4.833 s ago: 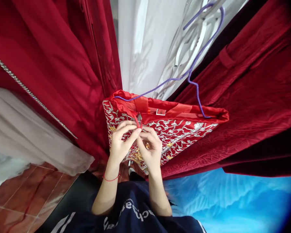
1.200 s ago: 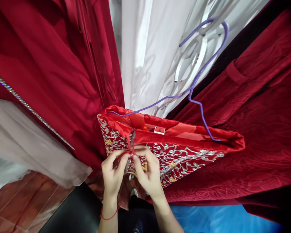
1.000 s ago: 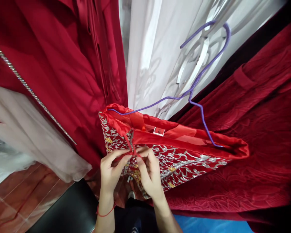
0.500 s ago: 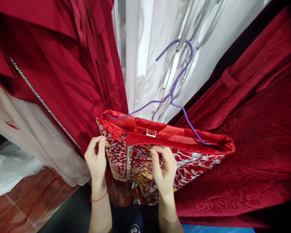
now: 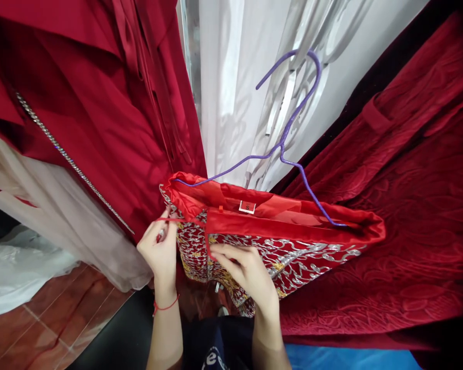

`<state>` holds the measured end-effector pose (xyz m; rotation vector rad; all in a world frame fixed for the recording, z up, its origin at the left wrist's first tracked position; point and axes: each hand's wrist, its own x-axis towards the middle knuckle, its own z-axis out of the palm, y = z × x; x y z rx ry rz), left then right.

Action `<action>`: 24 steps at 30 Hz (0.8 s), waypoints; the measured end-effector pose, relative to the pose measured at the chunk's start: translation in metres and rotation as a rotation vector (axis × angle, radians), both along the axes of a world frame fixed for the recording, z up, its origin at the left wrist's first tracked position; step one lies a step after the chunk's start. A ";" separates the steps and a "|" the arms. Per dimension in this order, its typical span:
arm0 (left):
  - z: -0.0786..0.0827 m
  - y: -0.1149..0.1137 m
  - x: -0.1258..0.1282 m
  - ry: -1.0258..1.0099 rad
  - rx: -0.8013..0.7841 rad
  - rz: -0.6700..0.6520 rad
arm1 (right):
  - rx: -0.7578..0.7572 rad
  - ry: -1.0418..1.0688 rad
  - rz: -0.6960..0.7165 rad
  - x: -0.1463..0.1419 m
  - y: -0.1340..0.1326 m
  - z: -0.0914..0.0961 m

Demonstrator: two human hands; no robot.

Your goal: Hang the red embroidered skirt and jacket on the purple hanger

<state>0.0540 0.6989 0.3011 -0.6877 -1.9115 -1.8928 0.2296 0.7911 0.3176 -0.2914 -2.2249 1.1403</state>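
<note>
A red garment [image 5: 308,257] with silver and gold embroidery hangs from a purple wire hanger [image 5: 269,154]. Its red satin waistband [image 5: 247,226] gapes at the top, and a small white-edged size label [image 5: 247,207] shows inside. My left hand [image 5: 161,254] is closed at the left edge of the band, pinching a thin red ribbon [image 5: 168,220]. My right hand [image 5: 250,275] pinches a narrow red strip at the front, just below the band; whether this is ribbon or the opening's edge I cannot tell.
A dark red garment [image 5: 100,113] with a glittering trim hangs at the left, beside pale sheer fabric [image 5: 100,221]. Textured red cloth [image 5: 401,216] fills the right. Behind the hanger stand white curtain [image 5: 219,77] and metal rings. Reddish floor tiles [image 5: 34,324] show below.
My right hand has moved left and down along the garment's front, nearer to my left hand. The left hand stays at the band's left side. Garment and hanger sit slightly further right.
</note>
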 end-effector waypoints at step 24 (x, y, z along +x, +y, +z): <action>0.025 -0.018 -0.016 -0.123 -0.275 -1.149 | 0.669 0.223 -0.483 -0.033 -0.044 0.008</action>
